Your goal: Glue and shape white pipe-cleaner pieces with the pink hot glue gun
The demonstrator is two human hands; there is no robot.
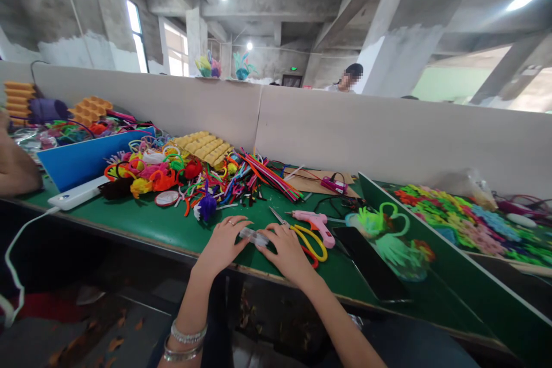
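Near the front edge of the green table, my left hand and my right hand hold a small clear plastic piece between them, fingers and thumbs at its two ends. Just right of my right hand lie scissors with yellow and orange handles and a pink glue gun. A purple and white fuzzy piece sits beyond my left hand. Bundled coloured pipe cleaners lie farther back.
A black phone and green fuzzy pieces lie to the right, before a green divider. At left are a white power strip, a blue board and another person's arm.
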